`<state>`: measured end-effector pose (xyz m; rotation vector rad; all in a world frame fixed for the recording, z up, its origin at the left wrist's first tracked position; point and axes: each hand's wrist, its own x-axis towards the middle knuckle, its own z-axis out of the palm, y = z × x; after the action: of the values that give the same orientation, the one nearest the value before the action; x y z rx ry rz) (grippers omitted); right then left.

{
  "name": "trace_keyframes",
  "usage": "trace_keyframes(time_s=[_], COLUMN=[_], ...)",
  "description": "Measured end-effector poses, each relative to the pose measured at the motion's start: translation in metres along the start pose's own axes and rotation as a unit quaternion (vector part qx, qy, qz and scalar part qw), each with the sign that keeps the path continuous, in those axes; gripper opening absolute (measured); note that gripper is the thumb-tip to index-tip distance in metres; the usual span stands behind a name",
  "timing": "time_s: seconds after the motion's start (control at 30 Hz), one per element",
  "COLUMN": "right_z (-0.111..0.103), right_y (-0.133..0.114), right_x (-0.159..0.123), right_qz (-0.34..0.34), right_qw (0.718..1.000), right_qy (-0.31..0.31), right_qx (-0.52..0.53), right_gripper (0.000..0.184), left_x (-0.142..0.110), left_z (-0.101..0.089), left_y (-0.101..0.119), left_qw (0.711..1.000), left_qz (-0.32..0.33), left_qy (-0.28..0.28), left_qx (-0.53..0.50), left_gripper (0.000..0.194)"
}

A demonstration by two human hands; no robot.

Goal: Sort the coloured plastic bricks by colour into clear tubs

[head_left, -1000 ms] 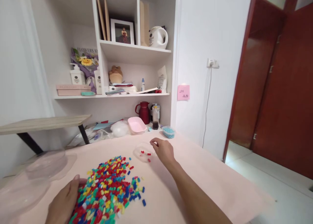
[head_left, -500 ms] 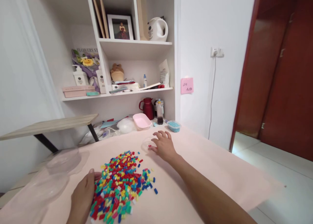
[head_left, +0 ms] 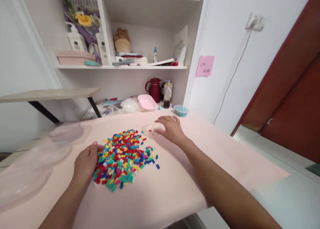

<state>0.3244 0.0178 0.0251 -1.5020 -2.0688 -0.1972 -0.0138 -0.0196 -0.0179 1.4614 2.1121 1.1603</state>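
Observation:
A wide heap of small coloured plastic bricks [head_left: 121,157], red, yellow, green, blue and white, is spread on the pink tabletop. My left hand [head_left: 87,160] rests at the heap's left edge, its fingers stretched out and touching the nearest bricks; the palm side is hidden. Beyond the heap stands a small clear plastic container [head_left: 148,127] with a few red bricks inside. My right hand [head_left: 171,129] is over the container's right side, thumb and fingers apart, with no brick visible between them. Whether the fingers touch the container's rim I cannot tell.
Several clear plastic containers [head_left: 53,152] line the left side. At the back are a pink tray [head_left: 147,103], a red jug [head_left: 154,90], a bottle of dark liquid [head_left: 167,97] and a tub of blue pieces [head_left: 181,110]. A small raised wooden shelf [head_left: 55,93] stands back left.
The view has tilted down, so everything sits higher and the table's front edge shows. My right hand stays at the clear container and my left beside the heap.

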Motion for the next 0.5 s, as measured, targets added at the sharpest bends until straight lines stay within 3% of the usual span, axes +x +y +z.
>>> trace_keyframes(time_s=[0.03, 0.1, 0.2, 0.3, 0.5], right_z=[-0.003, -0.008, -0.005, 0.009, 0.033], right_y=[-0.005, -0.016, -0.033, -0.041, -0.043], right_x=[-0.002, -0.005, -0.012, -0.014, -0.008], right_qz=[-0.004, -0.007, -0.025, -0.02, 0.021], right_qw=[0.999, 0.997, 0.991, 0.992, 0.984], right_qy=[0.036, 0.029, -0.084, -0.122, -0.162], right_qx=[0.018, 0.071, 0.098, 0.032, -0.078], right_gripper=[0.027, 0.03, 0.036, 0.026, 0.03], left_x=[0.0, -0.001, -0.001, -0.001, 0.0], left_z=[0.0, 0.001, 0.002, 0.002, 0.003], left_y=[0.0, 0.0, 0.0, -0.001, -0.002], left_qw=[1.0, 1.0, 1.0, 1.0, 1.0], left_qz=[0.002, 0.003, -0.006, -0.003, 0.021], left_qy=[0.0, 0.001, 0.001, 0.003, 0.008], left_qx=[-0.002, -0.007, -0.009, -0.007, 0.015], left_gripper=[0.048, 0.048, 0.048, 0.046, 0.041])
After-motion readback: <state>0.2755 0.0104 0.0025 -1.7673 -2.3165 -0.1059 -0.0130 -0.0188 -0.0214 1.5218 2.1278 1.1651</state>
